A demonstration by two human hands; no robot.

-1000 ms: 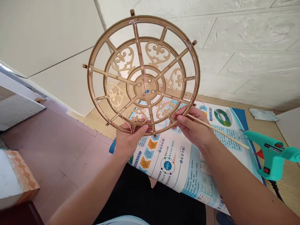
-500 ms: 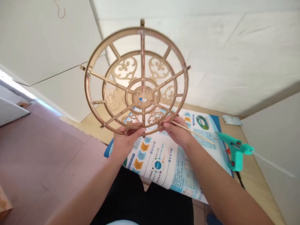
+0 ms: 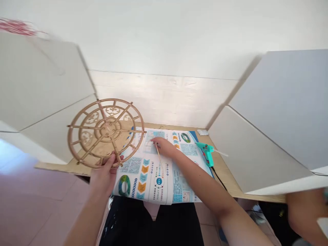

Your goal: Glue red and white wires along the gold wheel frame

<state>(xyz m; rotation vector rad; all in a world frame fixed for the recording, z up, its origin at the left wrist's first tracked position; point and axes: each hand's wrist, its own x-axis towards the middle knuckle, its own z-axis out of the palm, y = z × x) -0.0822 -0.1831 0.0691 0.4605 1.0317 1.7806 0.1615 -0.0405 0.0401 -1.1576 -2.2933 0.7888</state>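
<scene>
Round frame (image 3: pixel 107 130) in left fingers (image 3: pixel 110 160)

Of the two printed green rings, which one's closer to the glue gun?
The far ring, at the far right of the sheet; the near ring lies by your left hand, farther from the glue gun.

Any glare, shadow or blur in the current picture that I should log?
Head view: bluish-white glare by the floor at the left edge; head view: the pale wall looks bright, with a soft shadow beside the right-hand panel; head view: the red strands at upper left are smeared; head view: small print on the sheet is unreadable.
</scene>
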